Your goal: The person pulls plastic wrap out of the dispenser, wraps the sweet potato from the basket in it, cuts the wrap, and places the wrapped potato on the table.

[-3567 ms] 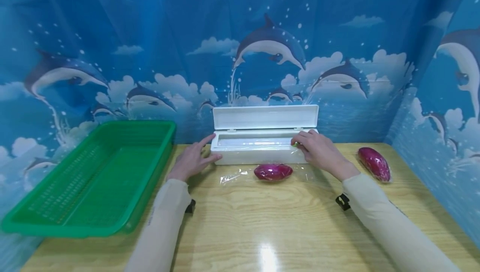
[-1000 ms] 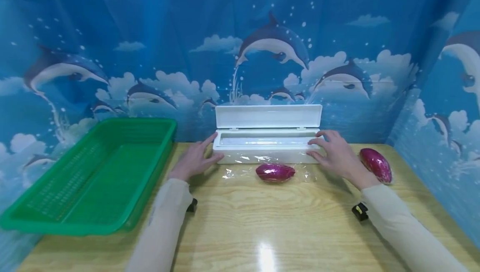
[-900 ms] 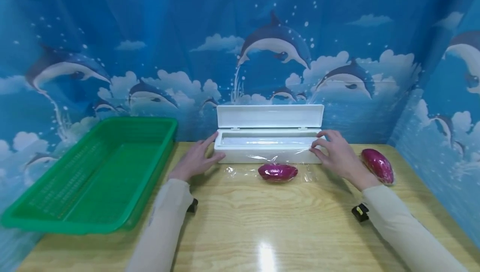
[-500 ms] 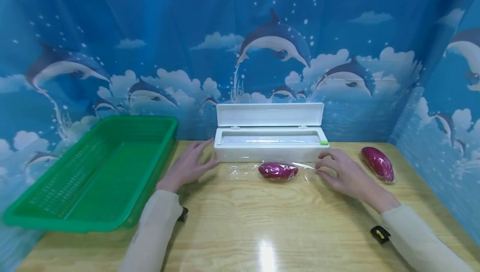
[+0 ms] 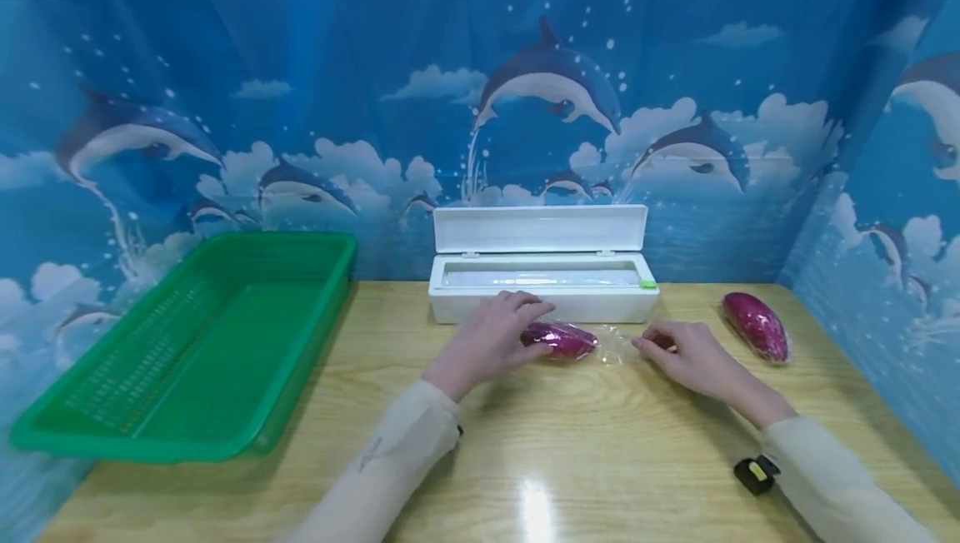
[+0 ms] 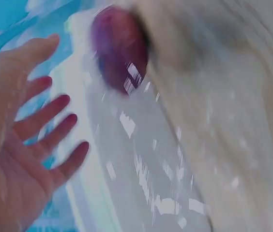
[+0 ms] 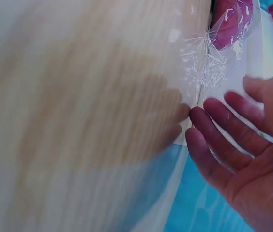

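A glossy purple sweet potato lies on clear cling film in front of the white cling film dispenser. My left hand is over its left end, partly hiding it; the left wrist view shows the fingers spread and holding nothing. At the film's right edge is my right hand. In the right wrist view its fingers are loosely extended beside the crinkled film, the thumb apart from them. The dispenser's lid stands raised, and a green cutter slider sits at its right end.
On the left stands a green plastic basket. A second purple sweet potato, wrapped in film, lies at the right of the wooden table. A blue dolphin-print curtain backs the table.
The slider has gone to the dispenser's right end and my right hand has left it, coming down to the film's right edge. My left hand has moved right from the dispenser to the sweet potato.
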A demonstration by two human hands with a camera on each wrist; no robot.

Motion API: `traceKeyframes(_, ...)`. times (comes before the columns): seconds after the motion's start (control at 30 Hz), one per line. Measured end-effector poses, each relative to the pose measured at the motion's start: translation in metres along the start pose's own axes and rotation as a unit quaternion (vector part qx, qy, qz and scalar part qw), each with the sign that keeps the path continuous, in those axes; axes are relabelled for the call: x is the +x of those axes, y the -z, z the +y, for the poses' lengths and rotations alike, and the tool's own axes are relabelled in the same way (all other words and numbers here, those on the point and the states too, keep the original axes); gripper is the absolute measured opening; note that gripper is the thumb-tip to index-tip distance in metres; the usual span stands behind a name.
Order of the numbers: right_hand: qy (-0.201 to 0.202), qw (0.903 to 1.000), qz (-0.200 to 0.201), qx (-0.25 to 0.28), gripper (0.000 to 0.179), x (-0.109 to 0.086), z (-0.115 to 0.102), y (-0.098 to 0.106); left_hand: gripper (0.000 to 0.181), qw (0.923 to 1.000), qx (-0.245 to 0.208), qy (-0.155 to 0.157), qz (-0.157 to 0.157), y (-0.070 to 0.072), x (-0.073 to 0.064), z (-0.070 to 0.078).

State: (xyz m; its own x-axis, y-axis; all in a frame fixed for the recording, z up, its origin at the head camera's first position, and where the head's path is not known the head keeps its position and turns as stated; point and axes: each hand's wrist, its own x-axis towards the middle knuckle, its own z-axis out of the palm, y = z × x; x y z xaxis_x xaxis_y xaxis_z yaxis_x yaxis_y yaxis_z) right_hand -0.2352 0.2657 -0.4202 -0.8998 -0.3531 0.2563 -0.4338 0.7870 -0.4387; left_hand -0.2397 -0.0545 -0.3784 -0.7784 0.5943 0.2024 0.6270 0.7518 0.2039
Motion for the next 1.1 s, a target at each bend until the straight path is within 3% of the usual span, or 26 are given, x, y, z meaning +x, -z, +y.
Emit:
traceKeyframes(0.1, -0.037, 0.9993, -0.008, 0.005, 0.016, 0.005, 0.001, 0.001, 0.064, 0.9988, 0.039, 0.004, -0.028, -0.014, 0.012, 0.009)
traceKeyframes(0.27, -0.036, 0.9981, -0.05, 0.002, 0.042, 0.012, -0.002, -0.005, 0.053, 0.9982, 0.044, 0.014, -0.039, -0.025, 0.009, 0.009)
traceKeyframes(0.4, -0.021, 0.9969, -0.076, -0.003, 0.017, 0.012, -0.005, -0.007, 0.049, 0.9991, 0.023, 0.004, -0.036, -0.026, 0.005, 0.008)
traceKeyframes(0.53, -0.053, 0.9953, -0.07, 0.042, 0.005, 0.011, -0.013, -0.004, 0.041, 0.9994, -0.008, -0.002, -0.033, -0.025, -0.002, 0.008)
traceKeyframes(0.63, -0.116, 0.9827, -0.061, 0.131, 0.016, 0.011, -0.025, 0.002, 0.034, 0.9991, -0.033, -0.01, -0.026, -0.025, -0.006, 0.008)
traceKeyframes(0.77, -0.168, 0.9544, -0.047, 0.242, 0.033, 0.011, -0.047, 0.006, 0.029, 0.998, -0.059, -0.015, -0.017, -0.025, -0.008, 0.011)
traceKeyframes(0.87, -0.124, 0.9623, -0.054, 0.236, 0.037, 0.011, -0.061, 0.0, 0.028, 0.9974, -0.072, -0.001, -0.01, -0.025, -0.009, 0.013)
traceKeyframes(0.97, -0.053, 0.9807, -0.063, 0.177, 0.037, 0.011, -0.068, -0.012, 0.031, 0.9957, -0.091, 0.013, -0.006, -0.026, -0.008, 0.013)
traceKeyframes(1.03, -0.011, 0.9892, -0.058, 0.134, 0.039, 0.01, -0.07, -0.019, 0.035, 0.9919, -0.123, 0.027, -0.009, -0.028, -0.008, 0.01)
traceKeyframes(1.1, 0.022, 0.9949, -0.046, 0.087, 0.043, 0.011, -0.072, -0.026, 0.041, 0.9829, -0.178, 0.042, -0.018, -0.028, -0.009, 0.005)
